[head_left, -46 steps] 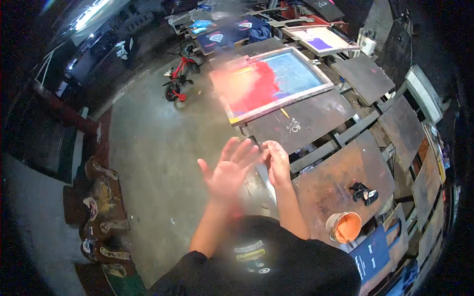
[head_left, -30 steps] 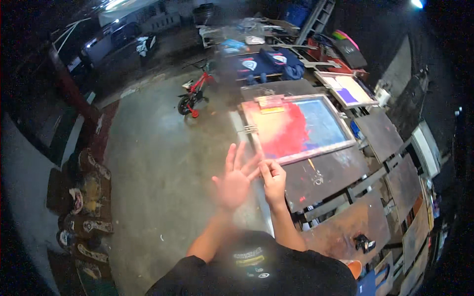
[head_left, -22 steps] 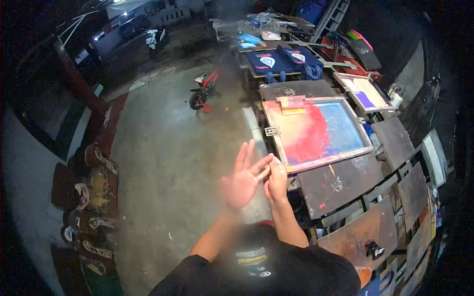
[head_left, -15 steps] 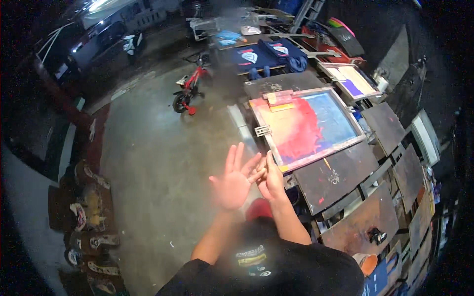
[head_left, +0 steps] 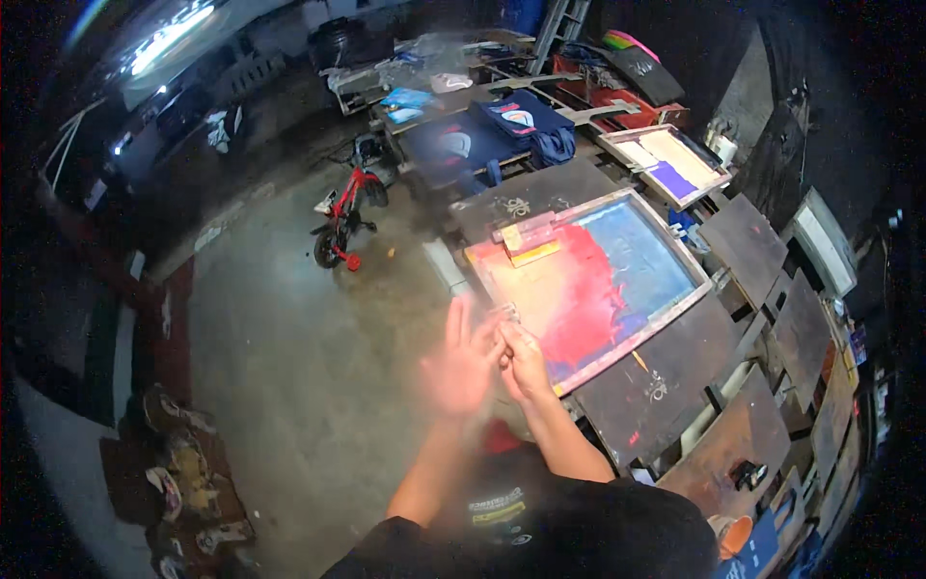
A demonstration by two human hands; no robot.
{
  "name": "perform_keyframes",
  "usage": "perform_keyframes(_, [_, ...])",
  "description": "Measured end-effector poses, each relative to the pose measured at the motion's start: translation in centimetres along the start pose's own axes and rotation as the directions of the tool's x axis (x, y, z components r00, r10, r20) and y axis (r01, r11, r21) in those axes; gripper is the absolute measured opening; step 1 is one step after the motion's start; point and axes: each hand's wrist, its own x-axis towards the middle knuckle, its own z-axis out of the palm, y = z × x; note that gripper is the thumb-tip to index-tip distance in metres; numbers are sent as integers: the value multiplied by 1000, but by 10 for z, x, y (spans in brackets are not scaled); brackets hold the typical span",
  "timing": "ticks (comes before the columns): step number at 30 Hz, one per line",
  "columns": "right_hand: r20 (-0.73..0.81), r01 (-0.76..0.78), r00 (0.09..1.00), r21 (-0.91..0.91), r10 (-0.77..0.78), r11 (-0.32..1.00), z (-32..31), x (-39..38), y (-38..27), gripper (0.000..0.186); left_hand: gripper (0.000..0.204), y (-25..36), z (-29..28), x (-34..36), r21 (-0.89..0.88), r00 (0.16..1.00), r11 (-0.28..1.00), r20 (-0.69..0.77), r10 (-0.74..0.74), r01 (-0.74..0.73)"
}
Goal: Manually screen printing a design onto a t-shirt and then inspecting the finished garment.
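Observation:
My left hand [head_left: 456, 369] is raised over the floor, its palm showing and fingers spread, partly blurred. Beside it, my right hand [head_left: 524, 357] is closed around a finger of the left hand, close to the near left corner of a screen printing frame [head_left: 634, 338]. Red, yellowish and blue ink coats the mesh of that frame. A squeegee [head_left: 531, 247] with a yellow edge lies on its far left part. Neither hand appears to hold a tool.
Dark printing boards [head_left: 666, 372] run along the right. Farther back stand navy bags [head_left: 529, 118] and a second screen frame [head_left: 672, 179] with purple ink. A small red bicycle [head_left: 349, 203] stands on the floor. An orange cup [head_left: 735, 534] is at the lower right.
The view has shifted and tilted, with the bicycle now lower and farther left. My right hand has curled more tightly around the left hand's finger; the left hand stays spread.

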Motion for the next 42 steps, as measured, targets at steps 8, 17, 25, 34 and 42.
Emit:
perform_keyframes(8, [-135,-32,989,243,66,970,-18,92,-35,29,107,-52,-30,94,-12,986,987,56,-157,158])
perform_keyframes(17, [-249,68,968,282,5,957,-75,144,-54,39,102,-101,-40,156,-109,914,911,138,-382,398])
perform_keyframes(25, [-400,217,910,235,-109,947,-102,158,-81,27,91,-138,-45,198,-313,817,754,229,-530,577])
perform_keyframes(34, [-593,370,631,-336,-500,866,-195,119,-41,25,46,-129,-140,259,440,584,554,79,-808,707])
perform_keyframes(42, [-745,-731,315,-586,-588,350,-182,53,28,47,31,-133,-319,302,788,821,488,-39,-569,376])
